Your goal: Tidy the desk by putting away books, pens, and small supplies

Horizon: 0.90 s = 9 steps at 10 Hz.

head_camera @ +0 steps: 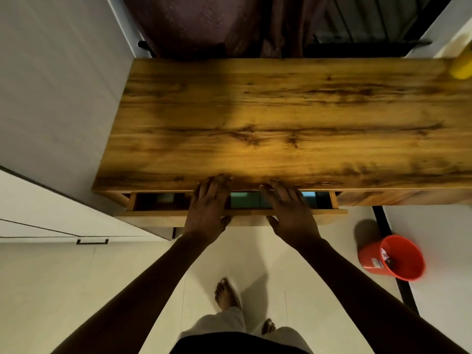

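The wooden desk [281, 111] has a bare top. Its drawer [158, 213] stands a little way out under the front edge. Through the gap I see teal and blue books [245, 200] lying inside. My left hand [208, 205] lies flat across the gap, fingers straight and reaching the desk's edge, thumb against the drawer front. My right hand [288, 208] lies the same way a little to the right, covering part of the books. Neither hand holds anything.
A yellow object [462, 65] sits at the desk's far right corner. A red bucket [393, 256] stands on the floor to the right. A white cabinet with a black handle [92, 241] is at my left. A curtain [204, 24] hangs behind the desk.
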### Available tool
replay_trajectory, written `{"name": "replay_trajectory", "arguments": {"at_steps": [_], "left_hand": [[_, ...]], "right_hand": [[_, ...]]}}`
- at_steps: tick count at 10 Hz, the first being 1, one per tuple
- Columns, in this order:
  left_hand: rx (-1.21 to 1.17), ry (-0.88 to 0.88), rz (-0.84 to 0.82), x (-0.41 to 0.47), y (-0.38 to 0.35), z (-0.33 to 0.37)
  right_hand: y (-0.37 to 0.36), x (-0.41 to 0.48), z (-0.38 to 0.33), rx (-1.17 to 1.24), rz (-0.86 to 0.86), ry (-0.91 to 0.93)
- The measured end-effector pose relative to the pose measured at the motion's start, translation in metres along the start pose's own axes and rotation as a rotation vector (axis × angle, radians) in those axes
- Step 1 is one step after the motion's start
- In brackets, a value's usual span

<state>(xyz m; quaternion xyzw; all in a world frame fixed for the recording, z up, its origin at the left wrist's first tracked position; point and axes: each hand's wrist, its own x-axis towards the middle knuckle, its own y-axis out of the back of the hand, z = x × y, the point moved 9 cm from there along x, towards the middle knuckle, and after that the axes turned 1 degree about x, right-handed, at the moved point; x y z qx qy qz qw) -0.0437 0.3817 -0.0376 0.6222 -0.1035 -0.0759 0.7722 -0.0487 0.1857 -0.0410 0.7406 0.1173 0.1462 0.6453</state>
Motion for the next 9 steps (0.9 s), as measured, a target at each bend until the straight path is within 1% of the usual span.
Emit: {"name": "replay_trajectory", "arguments": {"at_steps": [1, 2, 4, 6, 7, 8, 9], "left_hand": [[0.014, -0.001, -0.048, 0.017, -0.008, -0.009], [0.059, 0.011, -0.033, 0.026, -0.011, -0.013], [0.097, 0.068, 0.046, 0.029, -0.007, -0.005], [0.159, 0.091, 0.054, 0.034, 0.001, 0.005], [0.148, 0.135, -0.017, 0.033, 0.002, 0.010], [0.076, 0.159, -0.132, 0.046, 0.004, 0.011], [-0.186, 0.259, -0.238, 0.058, 0.012, 0.007]], "right_hand": [[-0.002, 0.015, 0.008, -0.015, -0.022, -0.030], [0.001, 0.026, 0.010, -0.016, -0.002, -0.042], [0.004, 0.040, 0.009, -0.100, 0.030, -0.092], [0.010, 0.040, 0.007, -0.138, 0.112, -0.093], [0.014, 0.040, 0.009, -0.105, 0.000, -0.069], [0.018, 0.044, 0.012, -0.026, -0.109, -0.073], [0.026, 0.053, 0.022, 0.225, -0.193, -0.221]]}}
